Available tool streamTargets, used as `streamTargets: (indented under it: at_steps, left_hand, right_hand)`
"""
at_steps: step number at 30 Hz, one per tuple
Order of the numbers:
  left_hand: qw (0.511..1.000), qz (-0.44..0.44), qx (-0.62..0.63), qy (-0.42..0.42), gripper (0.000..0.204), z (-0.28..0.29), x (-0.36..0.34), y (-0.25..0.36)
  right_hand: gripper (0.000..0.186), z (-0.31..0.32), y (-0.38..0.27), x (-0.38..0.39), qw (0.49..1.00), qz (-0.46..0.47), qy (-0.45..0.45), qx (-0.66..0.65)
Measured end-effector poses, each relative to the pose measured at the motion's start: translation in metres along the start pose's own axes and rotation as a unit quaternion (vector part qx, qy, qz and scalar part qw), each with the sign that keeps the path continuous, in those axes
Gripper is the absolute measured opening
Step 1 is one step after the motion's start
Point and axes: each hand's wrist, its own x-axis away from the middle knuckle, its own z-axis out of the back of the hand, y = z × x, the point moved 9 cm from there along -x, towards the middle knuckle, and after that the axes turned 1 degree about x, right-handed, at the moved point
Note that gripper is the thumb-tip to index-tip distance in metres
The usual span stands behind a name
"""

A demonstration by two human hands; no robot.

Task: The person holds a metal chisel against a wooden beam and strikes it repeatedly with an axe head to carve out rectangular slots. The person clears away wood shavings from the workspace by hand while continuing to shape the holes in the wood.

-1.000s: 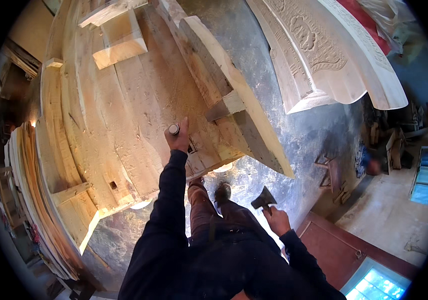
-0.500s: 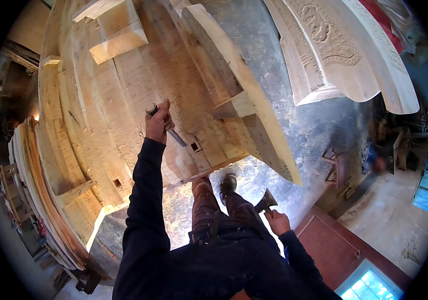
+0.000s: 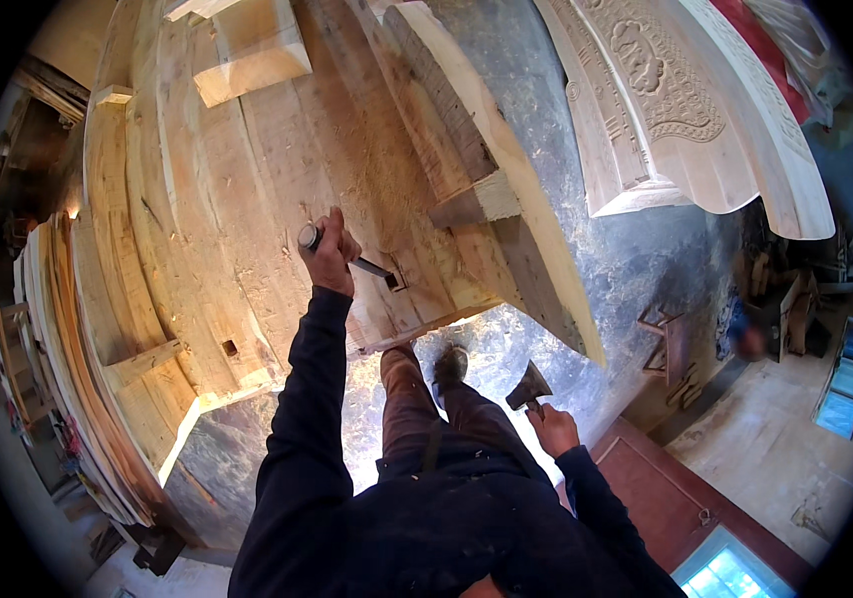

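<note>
A chisel (image 3: 373,269) is gripped in my left hand (image 3: 330,257), its round handle end poking out beyond my fist. Its blade slants down to the right, with the tip at a small square hole (image 3: 399,286) in a broad wooden workpiece (image 3: 277,209). My right hand (image 3: 554,432) is wrapped round the short handle of a hatchet (image 3: 528,387), held low on my right side, apart from the wood. Most of the hatchet handle is hidden by my fingers.
Another square hole (image 3: 230,348) lies left in the planks. A thick block (image 3: 253,65) stands at the far end, and a curved timber (image 3: 506,179) rises along the right side. A carved pale panel (image 3: 661,110) is at the upper right; stacked boards (image 3: 67,369) are at left.
My left hand has shifted right, bringing the chisel tip from beside the square hole onto it. The hatchet in my right hand has turned slightly. The whole view has shifted a little.
</note>
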Motion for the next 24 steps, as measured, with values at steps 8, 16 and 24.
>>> streamTargets:
  at_steps: [8, 16, 24]
  left_hand:
    - [0.913, -0.298, -0.262, -0.093, 0.014, -0.031, 0.084, -0.013]
    - [0.805, -0.380, -0.386, -0.244, 0.023, -0.087, 0.163, -0.019]
    - [0.803, -0.397, -0.379, -0.232, 0.028, -0.069, 0.160, -0.015]
  right_hand:
    - [0.038, -0.035, 0.012, 0.018, 0.995, 0.087, 0.015, 0.044]
    - [0.025, -0.054, 0.018, 0.019, 0.993, 0.074, -0.051, 0.081]
    - [0.047, -0.039, 0.003, 0.006, 0.996, 0.002, -0.074, 0.040]
